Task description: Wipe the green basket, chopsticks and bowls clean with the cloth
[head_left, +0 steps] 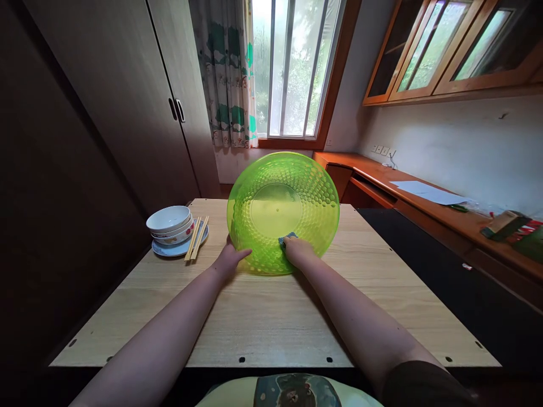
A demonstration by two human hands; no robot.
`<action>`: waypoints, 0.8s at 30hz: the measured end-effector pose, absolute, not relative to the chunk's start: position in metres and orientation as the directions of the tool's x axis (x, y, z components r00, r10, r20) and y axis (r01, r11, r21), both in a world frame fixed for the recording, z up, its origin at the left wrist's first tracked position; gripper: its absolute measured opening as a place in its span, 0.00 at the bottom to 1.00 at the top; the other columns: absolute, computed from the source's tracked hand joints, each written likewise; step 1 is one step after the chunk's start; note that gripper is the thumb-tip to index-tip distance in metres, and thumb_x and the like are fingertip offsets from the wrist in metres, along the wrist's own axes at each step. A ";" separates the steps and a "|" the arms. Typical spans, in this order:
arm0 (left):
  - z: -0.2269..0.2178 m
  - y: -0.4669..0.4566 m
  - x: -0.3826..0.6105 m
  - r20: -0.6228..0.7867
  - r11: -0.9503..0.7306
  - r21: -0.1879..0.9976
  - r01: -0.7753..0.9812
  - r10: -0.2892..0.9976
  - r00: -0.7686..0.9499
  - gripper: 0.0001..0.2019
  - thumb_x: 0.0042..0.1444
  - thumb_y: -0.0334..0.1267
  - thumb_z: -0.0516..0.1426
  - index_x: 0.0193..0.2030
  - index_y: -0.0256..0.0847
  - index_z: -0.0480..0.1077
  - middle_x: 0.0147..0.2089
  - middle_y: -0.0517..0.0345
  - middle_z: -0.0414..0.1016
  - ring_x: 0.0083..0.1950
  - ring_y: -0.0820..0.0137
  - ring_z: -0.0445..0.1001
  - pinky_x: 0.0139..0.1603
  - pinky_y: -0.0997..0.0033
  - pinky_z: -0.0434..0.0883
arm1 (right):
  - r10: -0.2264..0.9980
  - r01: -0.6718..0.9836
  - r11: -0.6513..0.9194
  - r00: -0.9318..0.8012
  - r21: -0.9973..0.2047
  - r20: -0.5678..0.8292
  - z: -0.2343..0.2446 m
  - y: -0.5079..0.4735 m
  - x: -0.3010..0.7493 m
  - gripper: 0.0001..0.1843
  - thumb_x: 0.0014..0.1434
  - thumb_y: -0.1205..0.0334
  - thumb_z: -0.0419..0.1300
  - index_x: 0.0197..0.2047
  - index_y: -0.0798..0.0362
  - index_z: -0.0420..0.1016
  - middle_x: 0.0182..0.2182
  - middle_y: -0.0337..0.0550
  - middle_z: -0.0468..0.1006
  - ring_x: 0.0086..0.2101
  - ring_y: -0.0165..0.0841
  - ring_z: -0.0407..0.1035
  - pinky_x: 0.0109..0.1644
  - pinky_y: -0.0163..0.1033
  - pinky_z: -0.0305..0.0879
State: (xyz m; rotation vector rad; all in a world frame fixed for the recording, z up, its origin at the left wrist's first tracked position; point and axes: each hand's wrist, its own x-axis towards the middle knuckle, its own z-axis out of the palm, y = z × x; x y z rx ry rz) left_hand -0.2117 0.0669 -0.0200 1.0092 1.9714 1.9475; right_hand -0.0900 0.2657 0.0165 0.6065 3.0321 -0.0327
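A large translucent yellow-green plastic bowl (275, 198) is tilted up on its edge over the wooden table, its hollow inside facing me. My left hand (232, 255) grips its lower left rim, thumb on the inner side and the other fingers behind. Closed round a bluish cloth (287, 237), my right hand (298, 251) presses against the lower inside of the bowl. Only a small part of the cloth shows past the fingers.
Several white bowls (169, 219) are stacked on a blue-rimmed plate (169, 249) at the table's left, with chopsticks (197, 240) leaning on that plate. An orange wooden desk (377, 172) with papers (428, 192) runs along the right wall. A dark wardrobe (119, 96) borders the left.
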 end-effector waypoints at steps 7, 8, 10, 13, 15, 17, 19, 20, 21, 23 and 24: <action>-0.007 0.068 -0.198 0.098 -0.070 0.995 0.070 0.643 -0.759 0.25 0.43 0.42 0.62 0.50 0.39 0.72 0.50 0.47 0.77 0.54 0.56 0.73 0.56 0.53 0.69 | 0.371 0.372 0.928 -0.928 -0.026 -0.040 0.013 0.265 -0.092 0.17 0.62 0.64 0.47 0.47 0.49 0.74 0.44 0.50 0.74 0.42 0.38 0.71 0.42 0.39 0.63; -0.006 0.068 -0.197 0.087 -0.069 0.996 0.056 0.635 -0.768 0.24 0.42 0.41 0.62 0.48 0.39 0.73 0.49 0.47 0.78 0.54 0.56 0.73 0.55 0.53 0.70 | 0.385 0.386 0.922 -0.922 -0.026 -0.037 0.013 0.266 -0.092 0.17 0.62 0.64 0.47 0.47 0.49 0.74 0.44 0.51 0.74 0.42 0.39 0.71 0.42 0.39 0.63; -0.005 0.068 -0.197 0.063 -0.052 0.998 0.039 0.617 -0.785 0.22 0.40 0.39 0.62 0.45 0.38 0.74 0.49 0.47 0.78 0.53 0.55 0.74 0.54 0.53 0.71 | 0.429 0.429 0.903 -0.903 -0.032 -0.031 0.013 0.269 -0.092 0.17 0.62 0.64 0.48 0.48 0.50 0.74 0.46 0.52 0.73 0.43 0.39 0.71 0.42 0.40 0.63; -0.004 0.068 -0.197 0.050 -0.032 0.999 0.039 0.603 -0.796 0.21 0.38 0.37 0.61 0.43 0.39 0.75 0.46 0.48 0.79 0.50 0.55 0.76 0.52 0.53 0.72 | 0.505 0.504 0.861 -0.863 -0.065 -0.007 0.012 0.273 -0.093 0.18 0.61 0.63 0.48 0.49 0.50 0.74 0.48 0.54 0.71 0.47 0.41 0.68 0.44 0.40 0.63; -0.003 0.068 -0.197 0.054 -0.036 0.999 0.041 0.608 -0.792 0.21 0.39 0.37 0.61 0.44 0.39 0.74 0.44 0.49 0.79 0.49 0.55 0.76 0.50 0.53 0.73 | 0.563 0.559 0.824 -0.826 -0.094 0.027 0.013 0.276 -0.094 0.20 0.62 0.62 0.48 0.54 0.53 0.70 0.51 0.57 0.69 0.50 0.44 0.66 0.47 0.42 0.63; -0.003 0.068 -0.196 0.059 -0.047 0.998 0.038 0.612 -0.788 0.21 0.39 0.36 0.60 0.44 0.39 0.74 0.44 0.49 0.79 0.49 0.54 0.76 0.48 0.53 0.73 | 0.618 0.606 0.784 -0.782 -0.133 0.083 0.014 0.281 -0.096 0.26 0.62 0.61 0.48 0.62 0.57 0.62 0.55 0.61 0.66 0.53 0.46 0.63 0.51 0.44 0.61; -0.003 0.069 -0.196 0.059 -0.050 0.998 0.037 0.603 -0.795 0.21 0.38 0.35 0.59 0.43 0.38 0.74 0.44 0.47 0.78 0.50 0.54 0.75 0.49 0.53 0.73 | 0.655 0.629 0.755 -0.742 -0.187 0.147 0.018 0.287 -0.100 0.31 0.63 0.58 0.47 0.67 0.61 0.52 0.60 0.63 0.60 0.57 0.47 0.59 0.56 0.45 0.58; -0.003 0.069 -0.196 0.059 -0.047 0.998 0.038 0.595 -0.802 0.20 0.38 0.35 0.59 0.43 0.38 0.74 0.45 0.47 0.78 0.51 0.54 0.75 0.49 0.53 0.73 | 0.665 0.631 0.746 -0.726 -0.215 0.176 0.020 0.291 -0.101 0.32 0.64 0.57 0.46 0.68 0.61 0.49 0.62 0.63 0.58 0.58 0.47 0.58 0.57 0.45 0.56; -0.004 0.069 -0.196 0.058 -0.043 0.998 0.041 0.586 -0.808 0.20 0.38 0.35 0.59 0.43 0.38 0.74 0.45 0.47 0.78 0.51 0.53 0.75 0.50 0.52 0.72 | 0.672 0.629 0.739 -0.713 -0.240 0.199 0.023 0.294 -0.104 0.32 0.65 0.55 0.45 0.68 0.61 0.47 0.63 0.62 0.56 0.59 0.47 0.56 0.58 0.45 0.55; -0.004 0.070 -0.195 0.057 -0.032 0.998 0.047 0.577 -0.815 0.19 0.37 0.34 0.59 0.42 0.38 0.73 0.44 0.47 0.78 0.50 0.53 0.75 0.50 0.52 0.72 | 0.679 0.624 0.733 -0.695 -0.270 0.236 0.029 0.300 -0.109 0.33 0.65 0.54 0.45 0.69 0.61 0.47 0.65 0.59 0.54 0.60 0.46 0.54 0.60 0.45 0.53; -0.005 0.070 -0.195 0.059 -0.030 0.998 0.051 0.574 -0.817 0.19 0.37 0.34 0.58 0.41 0.38 0.73 0.43 0.48 0.78 0.50 0.53 0.75 0.49 0.52 0.72 | 0.678 0.619 0.735 -0.691 -0.277 0.251 0.033 0.303 -0.112 0.33 0.65 0.53 0.45 0.69 0.60 0.47 0.65 0.59 0.54 0.60 0.47 0.54 0.60 0.46 0.53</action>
